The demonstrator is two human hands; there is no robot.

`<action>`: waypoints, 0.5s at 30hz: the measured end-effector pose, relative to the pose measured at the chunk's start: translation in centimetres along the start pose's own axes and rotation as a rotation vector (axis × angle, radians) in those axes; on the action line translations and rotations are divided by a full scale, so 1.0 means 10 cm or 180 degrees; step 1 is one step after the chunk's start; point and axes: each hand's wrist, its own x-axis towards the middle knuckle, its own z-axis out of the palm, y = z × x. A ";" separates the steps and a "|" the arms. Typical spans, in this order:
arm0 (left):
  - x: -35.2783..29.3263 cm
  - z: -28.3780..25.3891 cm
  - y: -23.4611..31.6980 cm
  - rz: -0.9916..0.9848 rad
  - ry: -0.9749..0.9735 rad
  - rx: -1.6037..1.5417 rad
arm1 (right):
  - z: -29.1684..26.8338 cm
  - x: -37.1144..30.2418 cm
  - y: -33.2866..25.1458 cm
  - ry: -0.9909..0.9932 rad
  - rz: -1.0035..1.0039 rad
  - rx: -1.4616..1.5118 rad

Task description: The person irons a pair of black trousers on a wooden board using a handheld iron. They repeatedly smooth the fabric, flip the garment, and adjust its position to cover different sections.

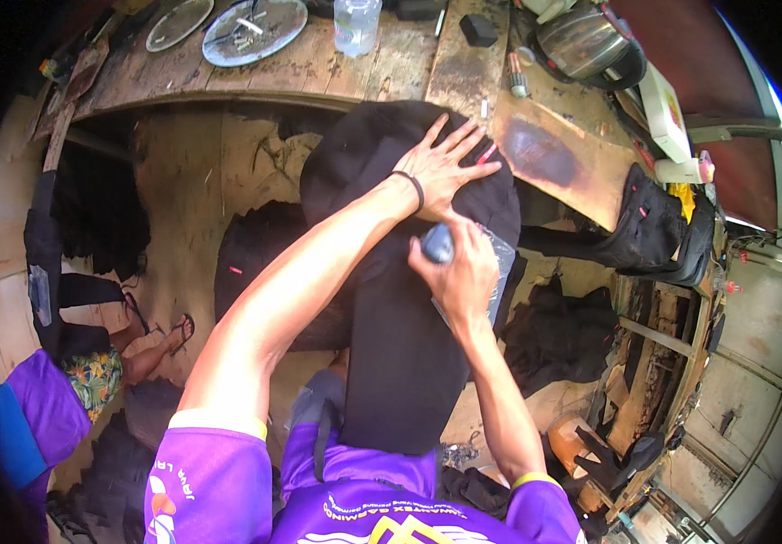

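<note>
Black cloth [400, 363] lies spread in front of me, running from my lap up to the wooden table's edge. My left hand [441, 172] presses flat on its far part, fingers spread, with a dark band round the wrist. A small red and white label [488, 153] shows beside those fingers. Just below, my right hand [463, 272] is closed round a rounded blue-grey object [438, 243], whose kind I cannot make out. A clear plastic sheet [504, 258] with a patterned edge lies on the cloth, partly under my right hand.
The wooden table [377, 80] holds a plate [268, 36], a clear plastic cup [357, 25], a kettle [581, 41] and a scorched board [590, 172]. Folded black cloths [649, 218] hang at its right. Black cloth [558, 331] heaps on the floor. Another person's sandalled foot [182, 334] is at left.
</note>
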 end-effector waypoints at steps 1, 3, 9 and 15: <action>0.00 0.01 0.01 -0.0062 0.0021 -0.0083 | 0.04 0.02 -0.02 0.0000 0.0163 -0.0114; -0.01 0.01 0.03 -0.0083 0.0114 -0.0177 | 0.03 -0.16 -0.20 -0.0259 0.0255 -0.0079; 0.01 -0.04 0.04 -0.0130 0.0044 -0.0371 | -0.26 -0.76 -0.72 -0.0969 -0.0665 0.0849; -0.04 0.00 0.07 -0.0140 0.0316 -0.0165 | -0.13 -0.57 -0.50 -0.0401 -0.0110 0.0041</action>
